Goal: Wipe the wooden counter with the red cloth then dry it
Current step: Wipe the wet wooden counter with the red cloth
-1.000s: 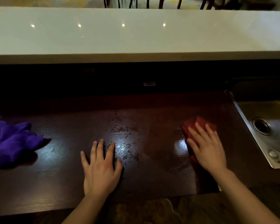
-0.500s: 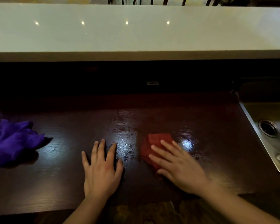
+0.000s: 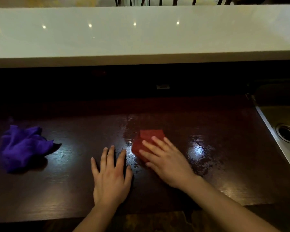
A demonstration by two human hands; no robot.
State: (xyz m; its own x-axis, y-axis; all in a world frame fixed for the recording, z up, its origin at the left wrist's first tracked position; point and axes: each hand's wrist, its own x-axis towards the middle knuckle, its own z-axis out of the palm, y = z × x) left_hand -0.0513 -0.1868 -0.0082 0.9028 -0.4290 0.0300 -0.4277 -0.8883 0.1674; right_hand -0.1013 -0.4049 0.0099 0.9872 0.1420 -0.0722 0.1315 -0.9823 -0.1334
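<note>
Head view, looking down on the wooden counter [image 3: 70, 190]. Red cloth [image 3: 146, 141] now at mid-counter, well left of the sink [image 3: 278, 124], having travelled from a spot near the sink a second ago and shifted only slightly over the last half second. Right hand [image 3: 166, 159] pressed flat on the cloth's near half, fingers [image 3: 153, 149] spread apart and angled away from the sink, palm down, nothing clenched; slight blur at the fingertips, consistent with a stroke in progress. Left hand [image 3: 111, 174] unmoved across all three moments, laid flat on bare wood just beyond the cloth on the side away from the sink, fingers open and slightly splayed, holding nothing, apparently bracing the body. Wet sheen and scattered droplets visible between the cloth and the sink, marking the stretch already covered. Surface farther from the sink than the left hand apparently drier, aside from one small droplet, so wiping judged roughly half complete. Purple cloth [image 3: 23, 146] crumpled at the counter end farthest from the sink, well apart from both hands, untouched; probably intended for drying, a step not yet begun. Forearm of the right hand extended diagonally from the near edge toward mid-counter, wrist low, palm bearing down on the fabric.
</note>
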